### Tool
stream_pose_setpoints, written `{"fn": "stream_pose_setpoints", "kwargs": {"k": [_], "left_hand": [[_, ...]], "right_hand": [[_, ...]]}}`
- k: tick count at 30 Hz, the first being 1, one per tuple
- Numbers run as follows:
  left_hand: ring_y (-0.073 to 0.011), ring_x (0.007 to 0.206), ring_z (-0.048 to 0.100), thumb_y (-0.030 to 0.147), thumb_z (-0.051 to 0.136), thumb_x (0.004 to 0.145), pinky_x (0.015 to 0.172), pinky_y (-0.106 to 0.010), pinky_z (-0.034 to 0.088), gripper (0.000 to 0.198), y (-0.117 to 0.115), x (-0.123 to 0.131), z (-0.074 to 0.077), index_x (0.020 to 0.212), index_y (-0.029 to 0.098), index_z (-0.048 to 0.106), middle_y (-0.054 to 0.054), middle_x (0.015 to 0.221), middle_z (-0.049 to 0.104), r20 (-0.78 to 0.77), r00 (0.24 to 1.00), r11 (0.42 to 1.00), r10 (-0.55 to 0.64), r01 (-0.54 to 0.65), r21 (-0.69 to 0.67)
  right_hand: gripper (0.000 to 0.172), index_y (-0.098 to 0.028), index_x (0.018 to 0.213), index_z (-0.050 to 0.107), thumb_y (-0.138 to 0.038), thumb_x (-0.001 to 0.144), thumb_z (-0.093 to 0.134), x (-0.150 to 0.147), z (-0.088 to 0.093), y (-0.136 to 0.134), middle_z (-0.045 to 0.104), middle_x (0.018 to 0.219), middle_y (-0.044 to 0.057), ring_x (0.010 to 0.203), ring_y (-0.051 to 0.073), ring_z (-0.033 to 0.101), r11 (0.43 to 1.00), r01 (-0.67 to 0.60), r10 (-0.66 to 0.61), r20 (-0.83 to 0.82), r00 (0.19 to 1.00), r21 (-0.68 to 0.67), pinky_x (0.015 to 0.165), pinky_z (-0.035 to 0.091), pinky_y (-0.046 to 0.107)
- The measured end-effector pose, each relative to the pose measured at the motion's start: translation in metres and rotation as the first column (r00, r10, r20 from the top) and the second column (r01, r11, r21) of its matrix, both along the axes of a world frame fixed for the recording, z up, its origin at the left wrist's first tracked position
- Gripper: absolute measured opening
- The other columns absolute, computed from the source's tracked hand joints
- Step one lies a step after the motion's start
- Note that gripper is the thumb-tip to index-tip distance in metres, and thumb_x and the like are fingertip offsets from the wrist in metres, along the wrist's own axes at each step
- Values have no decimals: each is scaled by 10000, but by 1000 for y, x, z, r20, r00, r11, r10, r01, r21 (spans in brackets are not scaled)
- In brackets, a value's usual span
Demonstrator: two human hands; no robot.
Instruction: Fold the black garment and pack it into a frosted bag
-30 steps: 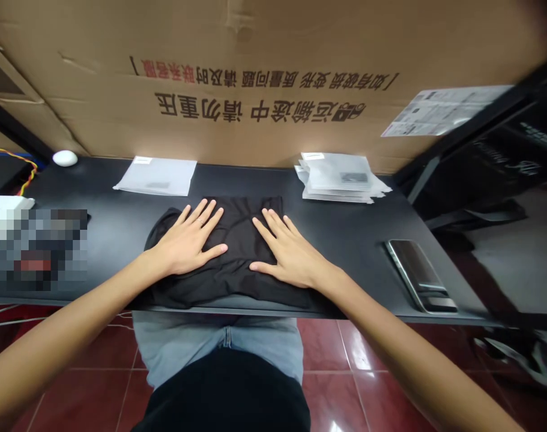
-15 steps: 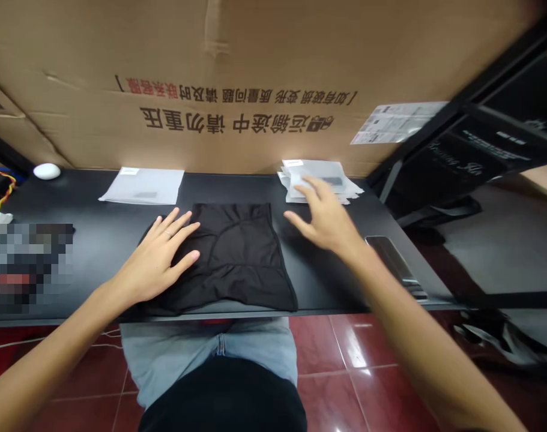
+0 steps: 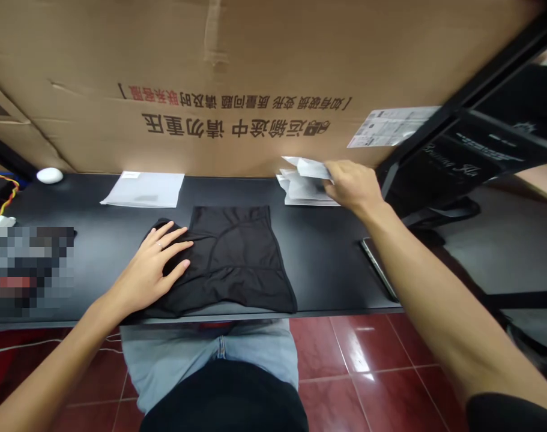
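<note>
A folded black garment (image 3: 237, 258) lies on the black table (image 3: 327, 252) near its front edge. My left hand (image 3: 154, 267) rests flat on the garment's left side, fingers spread. My right hand (image 3: 352, 185) is stretched to the back right, closed on a clear plastic bag (image 3: 307, 167) that it lifts off a small stack of the same bags (image 3: 302, 191).
One more clear bag (image 3: 142, 189) lies flat at the back left, with a white mouse (image 3: 50, 175) beyond it. A phone (image 3: 379, 267) sits at the table's right edge. A big cardboard box (image 3: 237, 84) walls off the back. A black rack (image 3: 480, 150) stands at right.
My right hand left the garment, reached to the bag stack at the back right and gripped the top bag. My left hand slid a little left on the garment.
</note>
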State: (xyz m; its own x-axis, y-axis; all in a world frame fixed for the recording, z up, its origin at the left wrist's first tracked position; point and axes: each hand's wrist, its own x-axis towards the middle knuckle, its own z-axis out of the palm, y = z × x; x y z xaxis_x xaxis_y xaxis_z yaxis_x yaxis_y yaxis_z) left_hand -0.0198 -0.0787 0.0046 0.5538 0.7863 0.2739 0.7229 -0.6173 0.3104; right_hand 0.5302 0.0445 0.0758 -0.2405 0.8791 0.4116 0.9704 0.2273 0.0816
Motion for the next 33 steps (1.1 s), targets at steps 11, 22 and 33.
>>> {"fn": "stream_pose_setpoints", "kwargs": {"k": [11,22,33], "left_hand": [[-361,1534,591,228,739,1020,1259,-568,539,482,0,62,56,1490,287,650,-116,1667,614,29,996,936,-81,66,346],[-230,1296,756,135,525,1081,963,-374,654,206,-2,49,23,1129,251,688,-51,1422,788,-79,973,968,-219,227,110],[-285,1274,740,270,635,1048,1010,-430,617,85,-3,45,51,1117,233,602,-120,1459,720,-68,962,959,-264,254,-124]], "right_hand": [[394,-173,1423,733,-126,1152,451,-222,-18,-129,814,1128,148,1008,297,710,875,-483,471,185,863,27,769,533,454],[328,-163,1418,724,-130,1119,595,-179,-43,-137,801,1357,153,1214,295,715,683,-729,730,13,683,-54,999,603,461],[157,-188,1199,797,-137,1084,703,-115,-68,-149,860,1274,125,1173,256,847,747,-654,665,-145,732,124,1021,728,384]]}}
